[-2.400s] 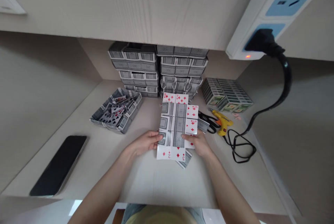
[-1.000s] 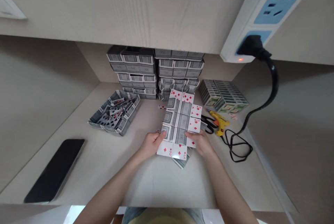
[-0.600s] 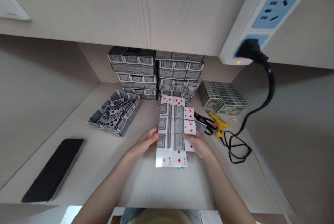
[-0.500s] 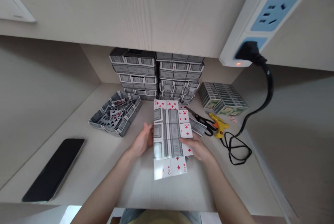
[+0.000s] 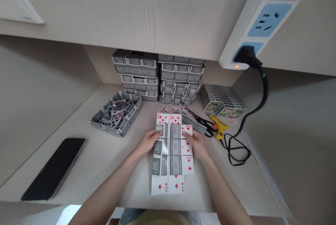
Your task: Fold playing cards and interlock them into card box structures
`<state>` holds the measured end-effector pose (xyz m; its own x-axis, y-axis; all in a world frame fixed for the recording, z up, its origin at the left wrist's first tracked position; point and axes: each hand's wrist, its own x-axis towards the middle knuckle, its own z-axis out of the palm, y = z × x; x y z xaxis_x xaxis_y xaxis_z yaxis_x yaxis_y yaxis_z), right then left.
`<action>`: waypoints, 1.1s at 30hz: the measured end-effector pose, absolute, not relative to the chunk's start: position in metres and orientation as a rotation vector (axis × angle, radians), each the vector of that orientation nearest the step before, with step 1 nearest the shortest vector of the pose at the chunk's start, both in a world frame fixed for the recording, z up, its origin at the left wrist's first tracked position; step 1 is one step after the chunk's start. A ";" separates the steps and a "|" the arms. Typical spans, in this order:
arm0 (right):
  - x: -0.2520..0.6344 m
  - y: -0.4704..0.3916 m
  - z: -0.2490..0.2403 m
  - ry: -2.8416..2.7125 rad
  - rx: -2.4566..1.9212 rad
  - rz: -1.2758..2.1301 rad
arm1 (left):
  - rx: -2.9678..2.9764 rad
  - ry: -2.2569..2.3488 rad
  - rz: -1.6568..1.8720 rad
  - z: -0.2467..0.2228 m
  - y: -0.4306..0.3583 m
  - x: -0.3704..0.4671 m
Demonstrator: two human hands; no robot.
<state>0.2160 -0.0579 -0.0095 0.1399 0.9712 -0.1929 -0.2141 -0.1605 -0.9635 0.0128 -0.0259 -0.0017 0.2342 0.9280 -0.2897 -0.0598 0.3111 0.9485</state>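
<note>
A panel of joined playing cards [image 5: 175, 148] is in front of me, with grey patterned backs in the middle and red diamond faces along the top, right and bottom edges. My left hand [image 5: 148, 141] grips its left edge, thumb on top and the other fingers partly hidden. On the opposite side, my right hand [image 5: 197, 144] pinches the panel with the thumb over a diamond card. Just behind it lie a folded strip of cards [image 5: 193, 121] and a few loose red-suited cards [image 5: 178, 108]. Black-handled scissors [image 5: 207, 124] rest partly by the strip.
On the left are a card-made tray [image 5: 123, 128] holding loose cards and a black phone [image 5: 55, 169]. Card boxes [image 5: 139, 71] are stacked behind, beside packed decks [image 5: 223, 100]. A yellow glue gun [image 5: 219, 126] has its cord near a power strip [image 5: 270, 18] overhead.
The card panel has come nearer to me and lower. My left hand has moved onto its left edge, and my right hand has shifted up along the right edge.
</note>
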 end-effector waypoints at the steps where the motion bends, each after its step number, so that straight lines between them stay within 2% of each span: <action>1: 0.216 -0.057 -0.012 -0.870 -1.280 1.271 | 1.036 1.119 0.855 -0.003 -0.026 0.014; 9: 0.210 -0.053 -0.017 -1.054 -1.399 1.107 | 0.944 1.004 0.748 0.003 -0.027 0.016; 16: 0.204 -0.053 -0.001 -1.314 -1.539 0.953 | 0.941 1.059 0.777 0.005 -0.028 0.018; 21: 0.194 -0.050 0.012 -1.522 -1.678 0.661 | 0.950 1.098 0.888 0.002 -0.029 0.020; 26: 0.177 -0.052 0.026 -1.710 -2.036 0.345 | 0.993 1.137 0.964 -0.006 -0.031 0.019; 33: 0.153 -0.057 0.045 -1.838 -2.292 0.058 | 1.153 1.239 1.014 -0.008 -0.032 0.020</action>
